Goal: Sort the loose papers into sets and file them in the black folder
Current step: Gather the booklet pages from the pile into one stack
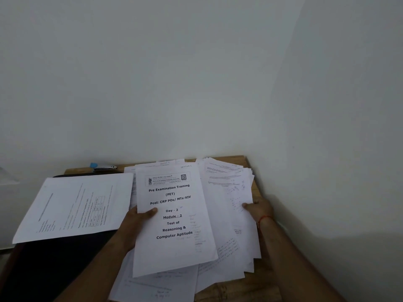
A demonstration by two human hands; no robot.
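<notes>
I judge the sorting barely begun: one set of printed sheets (74, 205) lies on top of the black folder (54, 264) at my left, nothing looks filed inside it yet, and most of the loose papers (226, 214) are spread in a fanned heap over the wooden table (242, 290). My left hand (136, 221) is closed on the "Pre Examination Training" cover sheet (174, 221), thumb (152, 211) pressed on its face and fingers hidden beneath. My right hand (259, 209) pinches the heap's right edge, its thumb on top.
</notes>
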